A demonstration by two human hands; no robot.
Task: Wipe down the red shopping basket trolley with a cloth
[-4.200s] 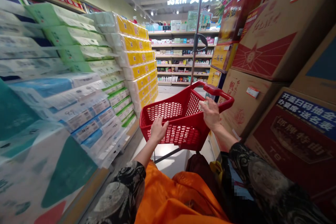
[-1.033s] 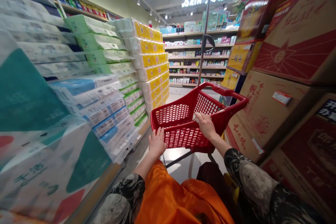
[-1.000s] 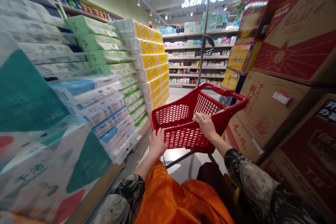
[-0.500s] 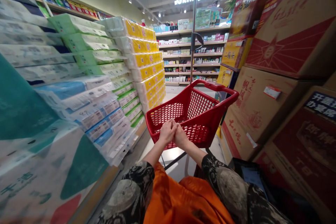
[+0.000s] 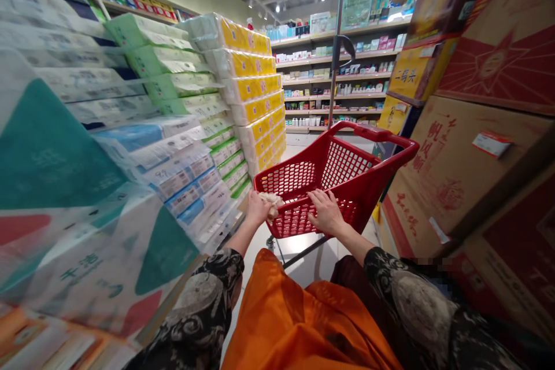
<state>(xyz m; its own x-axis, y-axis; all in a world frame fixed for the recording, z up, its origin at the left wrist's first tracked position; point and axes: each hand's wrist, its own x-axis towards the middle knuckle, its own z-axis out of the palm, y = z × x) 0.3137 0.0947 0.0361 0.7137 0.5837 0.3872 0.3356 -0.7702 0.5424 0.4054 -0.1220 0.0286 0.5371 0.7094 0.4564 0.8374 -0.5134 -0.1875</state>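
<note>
A red plastic shopping cart point(image 5: 366, 199) with a mesh basket stands in front of me, its handle at the far right end. My left hand point(image 5: 257, 210) is closed on a crumpled beige cloth point(image 5: 271, 204), pressed against the near left corner of the basket. My right hand point(image 5: 325, 211) grips the near rim of the cart, its fingers hooked over the edge and its palm against the outer side. Nothing shows inside the visible part of the basket.
On the left, packs of tissue paper point(image 5: 255, 104) are stacked high beside the aisle. Cardboard cartons point(image 5: 455, 156) rise close on the right. Behind the cart stand a metal pole point(image 5: 336, 81) and shelves of small goods point(image 5: 299, 92). An orange garment point(image 5: 312, 318) covers my lap.
My hands were together at the basket's near rim and have parted. The left moved left with the cloth, now visible; the right moved right along the rim. The view has shifted slightly left.
</note>
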